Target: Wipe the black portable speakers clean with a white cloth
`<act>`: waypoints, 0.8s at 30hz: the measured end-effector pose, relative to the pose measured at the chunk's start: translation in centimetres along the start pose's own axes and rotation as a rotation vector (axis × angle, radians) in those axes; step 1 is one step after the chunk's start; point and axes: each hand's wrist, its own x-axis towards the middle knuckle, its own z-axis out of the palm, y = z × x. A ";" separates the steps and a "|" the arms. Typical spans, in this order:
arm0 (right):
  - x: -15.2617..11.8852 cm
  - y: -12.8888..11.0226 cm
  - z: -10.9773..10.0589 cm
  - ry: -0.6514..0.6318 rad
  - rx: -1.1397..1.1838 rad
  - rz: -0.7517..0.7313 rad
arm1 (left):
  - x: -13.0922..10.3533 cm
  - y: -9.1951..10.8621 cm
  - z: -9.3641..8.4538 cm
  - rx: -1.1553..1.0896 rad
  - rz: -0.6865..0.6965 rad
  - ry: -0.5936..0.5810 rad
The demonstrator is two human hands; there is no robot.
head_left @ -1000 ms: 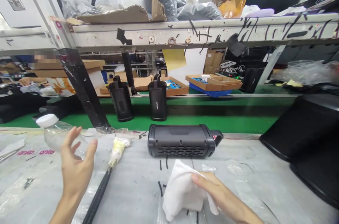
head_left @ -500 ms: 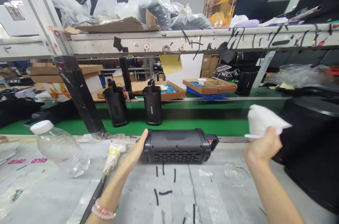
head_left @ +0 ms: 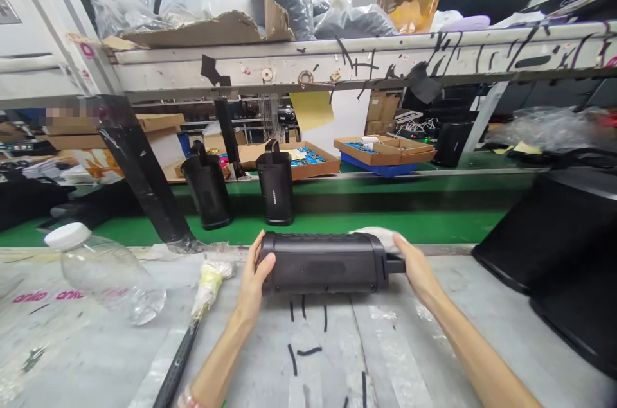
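Observation:
A black portable speaker (head_left: 322, 266) lies on its side at the far edge of the grey worktop, its loop handle pointing right. My left hand (head_left: 255, 276) grips its left end, with the thumb on the near face and the fingers behind. At the right end, my right hand (head_left: 412, 266) holds a white cloth (head_left: 380, 236) that shows behind the speaker's top edge. That hand is by the handle; its fingertips are partly hidden, and I cannot tell whether they touch the speaker.
Left on the worktop are a clear bottle (head_left: 108, 276) and a black rod with a wrapped tip (head_left: 207, 289). Two black speakers (head_left: 276, 189) stand upright on the green belt (head_left: 328, 221). Large black speakers (head_left: 573, 254) stand at right. A shelf beam (head_left: 289, 67) crosses above.
My right hand has brought the white cloth leftward to the speaker's right end. The speaker has rolled, so its slotted face has turned away and a smooth face shows. My left thumb now lies over its near side.

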 end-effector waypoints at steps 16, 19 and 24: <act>-10.3 -3.1 7.2 -0.152 -0.756 -1.030 | -0.3 -0.4 -0.2 0.002 0.037 -0.006; -11.6 -4.2 8.9 -0.383 -0.691 -1.218 | -0.1 -0.9 -0.6 0.002 0.057 -0.005; -4.7 -3.9 4.5 -0.184 -0.623 -0.711 | 0.1 -1.1 -0.9 0.002 0.019 -0.018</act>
